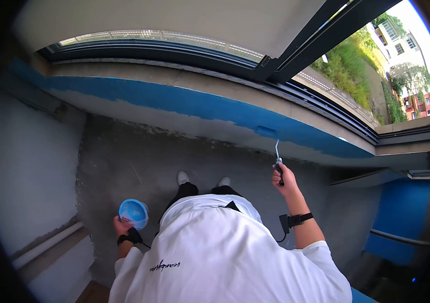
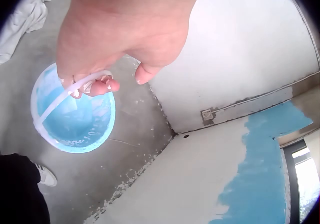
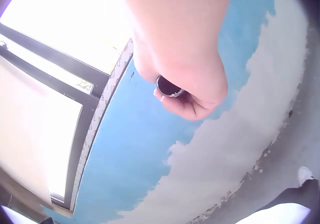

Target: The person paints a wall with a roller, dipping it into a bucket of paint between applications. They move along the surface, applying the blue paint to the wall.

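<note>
My right hand [image 1: 285, 179] grips the dark handle [image 1: 280, 171] of a paint roller, its thin metal rod reaching up to a blue roller sleeve [image 1: 265, 132]. That sleeve lies against the low wall, at the lower part of the blue paint band [image 1: 174, 98]. In the right wrist view, the curled right hand [image 3: 185, 93] shows just the handle's round end [image 3: 169, 87]. Low at the left, my left hand [image 1: 121, 226] carries a bucket [image 1: 134, 213] coated inside with light blue paint. The left wrist view shows its fingers [image 2: 102, 87] hooked round the bucket's pale handle [image 2: 60, 97].
Above the painted wall runs a window sill [image 1: 215, 90] with dark window frames [image 1: 275, 70]. Unpainted pale wall [image 1: 139, 112] lies under the blue band, down to the grey concrete floor [image 1: 124, 151]. A pipe [image 1: 48, 245] runs along the left wall; another blue patch [image 1: 402, 217] is at right.
</note>
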The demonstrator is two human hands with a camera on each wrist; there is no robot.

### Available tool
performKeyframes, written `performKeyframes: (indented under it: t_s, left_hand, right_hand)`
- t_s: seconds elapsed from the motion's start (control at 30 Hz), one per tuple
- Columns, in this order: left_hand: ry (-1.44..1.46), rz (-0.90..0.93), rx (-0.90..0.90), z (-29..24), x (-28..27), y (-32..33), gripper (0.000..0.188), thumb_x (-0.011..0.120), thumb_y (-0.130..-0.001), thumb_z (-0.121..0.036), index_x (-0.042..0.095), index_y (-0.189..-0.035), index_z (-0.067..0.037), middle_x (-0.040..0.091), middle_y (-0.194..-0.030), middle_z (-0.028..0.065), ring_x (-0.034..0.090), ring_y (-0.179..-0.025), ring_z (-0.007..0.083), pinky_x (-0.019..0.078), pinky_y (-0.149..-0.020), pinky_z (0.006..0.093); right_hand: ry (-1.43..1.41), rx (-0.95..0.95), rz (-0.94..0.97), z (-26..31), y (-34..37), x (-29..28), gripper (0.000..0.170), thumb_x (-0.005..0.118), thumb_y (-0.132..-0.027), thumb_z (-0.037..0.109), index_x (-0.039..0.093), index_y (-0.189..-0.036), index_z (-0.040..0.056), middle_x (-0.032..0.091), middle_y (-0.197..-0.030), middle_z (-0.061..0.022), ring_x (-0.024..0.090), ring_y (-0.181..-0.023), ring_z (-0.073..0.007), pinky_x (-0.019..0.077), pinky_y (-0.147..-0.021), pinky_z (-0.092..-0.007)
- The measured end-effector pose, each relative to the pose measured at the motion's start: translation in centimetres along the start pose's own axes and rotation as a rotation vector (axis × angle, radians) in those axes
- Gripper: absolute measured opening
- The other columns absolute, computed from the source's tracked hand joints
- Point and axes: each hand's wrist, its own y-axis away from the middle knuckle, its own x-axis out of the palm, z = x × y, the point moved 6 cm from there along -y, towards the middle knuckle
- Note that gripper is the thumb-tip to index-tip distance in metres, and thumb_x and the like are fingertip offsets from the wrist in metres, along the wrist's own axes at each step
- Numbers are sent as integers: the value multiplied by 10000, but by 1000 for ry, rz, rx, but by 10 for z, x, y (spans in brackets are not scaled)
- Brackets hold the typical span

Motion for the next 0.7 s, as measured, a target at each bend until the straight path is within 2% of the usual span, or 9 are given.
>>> performKeyframes:
  t_s: [0.1, 0.17, 0.23, 0.37, 0.43, 0.47, 0.57, 0.7]
  left_hand:
    - [-65, 39, 78, 0, -25, -26, 434, 463, -816, -512, 506, -925, -95, 514, -885, 78, 528, -784, 249, 470, -666, 434]
    - [-103, 56, 129, -8, -21, -16, 426, 470, -815, -508, 501, -920, -96, 513, -895, 82, 526, -792, 255, 469, -677, 446]
    - [179, -25, -133, -6, 9, 22, 388, 512, -798, -477, 493, -897, -102, 510, -877, 81, 517, -783, 268, 451, -685, 468]
    - [83, -39, -130, -20, 15, 60, 348, 529, -781, -451, 501, -842, -110, 512, -839, 75, 512, -764, 250, 437, -697, 444]
    - [89, -176, -91, -30, 26, 82, 345, 525, -768, -465, 508, -789, -121, 514, -801, 70, 506, -742, 234, 423, -708, 422]
    - [72, -176, -82, -35, 30, 87, 345, 525, -768, -465, 508, -789, -121, 514, -801, 70, 506, -742, 234, 423, -708, 422]
    - [65, -128, -72, -46, 32, 87, 347, 522, -765, -475, 519, -766, -128, 522, -788, 63, 508, -754, 222, 423, -711, 408]
    - [2, -133, -35, -39, 50, 95, 350, 521, -764, -481, 516, -796, -132, 536, -800, 52, 508, -749, 214, 421, -710, 396]
  right_hand:
    - [1, -7, 3, -2, 5, 11, 250, 445, -968, 301, 500, -930, 60, 373, -584, 35, 340, -466, -66, 284, -429, -211]
    - [-26, 24, -4, -13, -14, 17, 251, 448, -968, 307, 495, -922, 64, 374, -583, 36, 338, -462, -66, 283, -428, -211]
    - [-61, 60, -7, -25, -44, 19, 253, 451, -968, 313, 489, -914, 68, 375, -583, 37, 336, -459, -67, 281, -428, -212]
    - [-90, 155, -53, -46, -124, 19, 251, 439, -972, 311, 477, -901, 74, 392, -585, 41, 362, -461, -66, 300, -415, -204]
    - [-111, 171, -99, -51, -141, 16, 252, 436, -973, 311, 476, -898, 74, 398, -587, 42, 371, -464, -65, 307, -411, -200]
    - [-77, 167, -100, -52, -144, 14, 255, 431, -974, 312, 476, -896, 74, 401, -589, 43, 376, -465, -63, 313, -410, -195]
    - [-22, 129, -96, -57, -132, 1, 260, 426, -975, 314, 474, -892, 72, 393, -583, 42, 362, -456, -61, 305, -410, -201]
    - [94, 14, 11, -36, -62, -7, 252, 431, -975, 309, 469, -903, 71, 378, -571, 34, 348, -449, -70, 283, -415, -225]
